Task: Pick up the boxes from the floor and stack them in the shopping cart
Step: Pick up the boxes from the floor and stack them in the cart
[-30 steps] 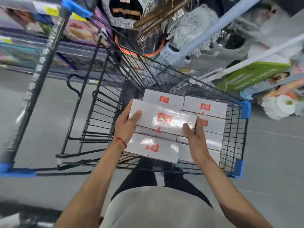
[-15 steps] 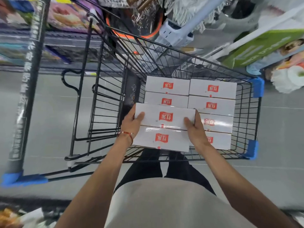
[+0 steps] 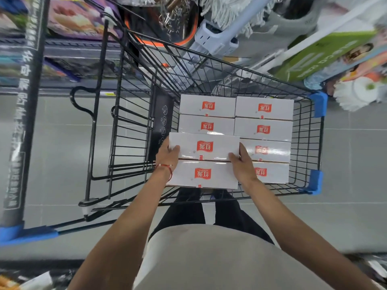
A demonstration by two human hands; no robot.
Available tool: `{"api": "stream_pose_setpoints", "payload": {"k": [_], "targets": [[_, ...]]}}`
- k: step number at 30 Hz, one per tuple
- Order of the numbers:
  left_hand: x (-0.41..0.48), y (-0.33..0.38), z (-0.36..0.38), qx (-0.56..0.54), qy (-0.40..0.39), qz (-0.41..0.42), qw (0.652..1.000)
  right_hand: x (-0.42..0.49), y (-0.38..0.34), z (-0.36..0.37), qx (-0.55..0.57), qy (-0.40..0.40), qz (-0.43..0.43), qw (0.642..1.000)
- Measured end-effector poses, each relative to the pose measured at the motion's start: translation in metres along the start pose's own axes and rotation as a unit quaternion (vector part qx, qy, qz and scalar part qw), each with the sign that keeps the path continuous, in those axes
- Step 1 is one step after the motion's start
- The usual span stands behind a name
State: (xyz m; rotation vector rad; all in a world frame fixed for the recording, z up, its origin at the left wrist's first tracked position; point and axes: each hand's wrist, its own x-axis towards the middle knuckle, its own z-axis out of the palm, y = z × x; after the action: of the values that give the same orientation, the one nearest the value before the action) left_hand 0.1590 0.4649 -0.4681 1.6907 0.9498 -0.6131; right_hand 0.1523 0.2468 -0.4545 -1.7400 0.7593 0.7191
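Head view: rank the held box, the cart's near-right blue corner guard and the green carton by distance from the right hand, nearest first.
1. The held box: gripped by the right hand at its right end.
2. The blue corner guard: rightward, on the near corner of the cart.
3. The green carton: beyond the cart, upper right.

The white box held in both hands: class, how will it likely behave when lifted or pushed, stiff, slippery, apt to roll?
The white box looks stiff: straight edges though left hand and right hand grip only its ends. Possibly slippery: its top shows glossy glare. Flat sides make rolling unlikely.
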Motion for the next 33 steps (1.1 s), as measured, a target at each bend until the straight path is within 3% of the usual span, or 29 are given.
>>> {"api": "stream_pose_setpoints", "payload": {"k": [10,21,27,33], "targets": [[-0.047,0.019,0.03,-0.037,0.078,0.058,0.995,-0.028,0.007,-0.018,0.137,0.087,0.003,0.987],[-0.127,0.056,0.105,-0.055,-0.003,0.168,0.984,-0.075,0.014,-0.114,0.291,0.073,-0.066,0.952],[-0.196,0.062,0.183,0.001,-0.059,0.25,0.966,-0.116,0.061,-0.198,0.378,0.104,-0.07,0.917],[-0.259,0.044,0.293,0.04,-0.146,0.275,0.95,-0.153,0.131,-0.285,0.435,0.15,-0.075,0.885]]}}
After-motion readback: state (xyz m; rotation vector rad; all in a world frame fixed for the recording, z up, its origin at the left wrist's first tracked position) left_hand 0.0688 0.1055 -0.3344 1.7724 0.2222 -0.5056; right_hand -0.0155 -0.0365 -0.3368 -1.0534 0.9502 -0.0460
